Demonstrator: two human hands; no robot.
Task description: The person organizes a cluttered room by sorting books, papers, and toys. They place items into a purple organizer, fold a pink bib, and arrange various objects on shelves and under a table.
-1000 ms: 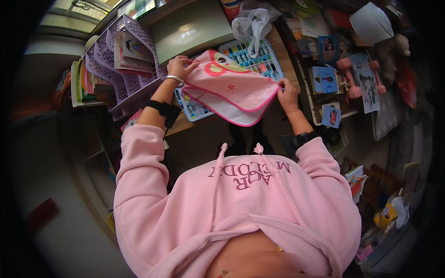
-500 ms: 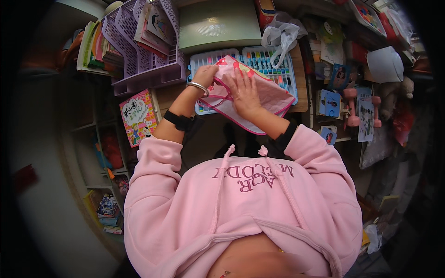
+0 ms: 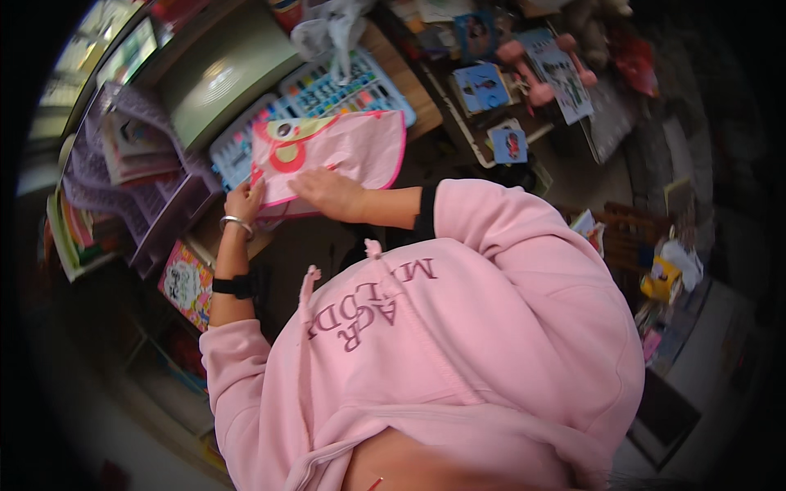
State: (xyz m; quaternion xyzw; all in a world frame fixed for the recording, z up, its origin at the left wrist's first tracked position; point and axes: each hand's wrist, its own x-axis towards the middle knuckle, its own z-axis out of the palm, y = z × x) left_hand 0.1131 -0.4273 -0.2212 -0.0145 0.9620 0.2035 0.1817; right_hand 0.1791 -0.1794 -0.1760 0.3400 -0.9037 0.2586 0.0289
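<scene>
A pink apron-like cloth with a cartoon print and darker pink trim lies spread over the marker set. My left hand grips its lower left corner, fingers closed on the edge. Across the cloth's lower part rests my right hand, its fingers stretched out against the fabric. Under and behind the cloth, a light blue marker case holds rows of coloured markers. The cloth hides the middle of that case.
A purple file rack with booklets stands at the left, beside a colourful book. Behind the case are a pale green box and a white plastic bag. Pink dumbbells and picture cards sit at the right.
The view has turned, so the desk appears tilted. The cloth now lies flatter, showing more of its print. My right hand has moved down to its lower edge, near my left hand.
</scene>
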